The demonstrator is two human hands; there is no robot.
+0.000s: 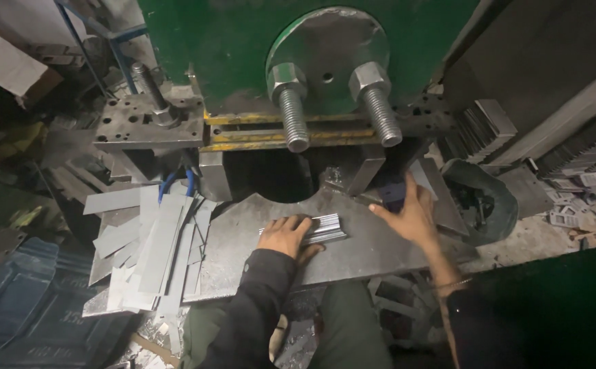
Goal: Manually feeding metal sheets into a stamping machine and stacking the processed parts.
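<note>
Steel press bed plate [366, 256]: small stack of metal strips [322, 229] on it, loose sheets [151, 249] overlapping left edge.

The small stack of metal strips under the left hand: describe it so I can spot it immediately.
Start at the green press with two big bolts. Below lies a grey steel plate; the stack of metal strips sits there under the left hand. Unlike the loose sheets at left, it is a neat, shiny bundle.

The left hand [286, 234] covered the near end of the stack of metal strips [322, 227], so their count stayed unclear. The right hand [407, 213] hid whatever lay under its fingertips, in shadow beneath the green press [229, 48], whose top was cut off by the frame.
</note>
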